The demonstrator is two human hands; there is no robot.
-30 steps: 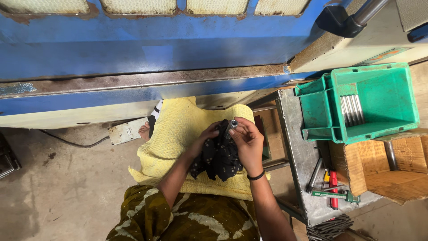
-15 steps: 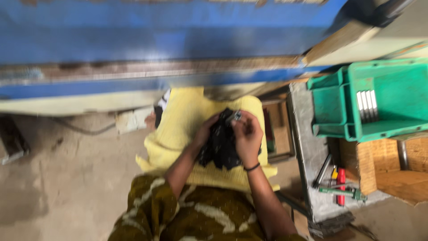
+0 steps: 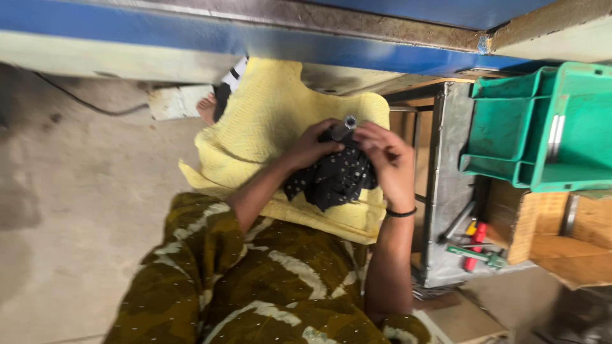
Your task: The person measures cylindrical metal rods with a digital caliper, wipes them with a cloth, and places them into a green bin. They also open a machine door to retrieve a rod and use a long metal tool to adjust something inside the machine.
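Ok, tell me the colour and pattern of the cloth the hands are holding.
Black with small pale dots: the cloth, seen in the head view, bunched under both hands.

1. A workshop or small factory floor, judging by the heavy machinery and hand tools.
2. Overhead, a large blue-painted machine frame (image 3: pixel 268 38) with a worn, rusty steel edge.
3. Below, a bare, stained concrete floor (image 3: pixel 70 210) with a black cable (image 3: pixel 83 102) trailing across it.
4. To the right, a grey metal stand (image 3: pixel 446 185) carrying green plastic parts bins (image 3: pixel 542 127), one with shiny metal rods (image 3: pixel 556 135) inside.
5. On the lower shelf, scattered hand tools (image 3: pixel 475 245) with red, yellow and green handles.
6. Beside them, plain wooden boxes (image 3: pixel 561 236), rough and unpainted.
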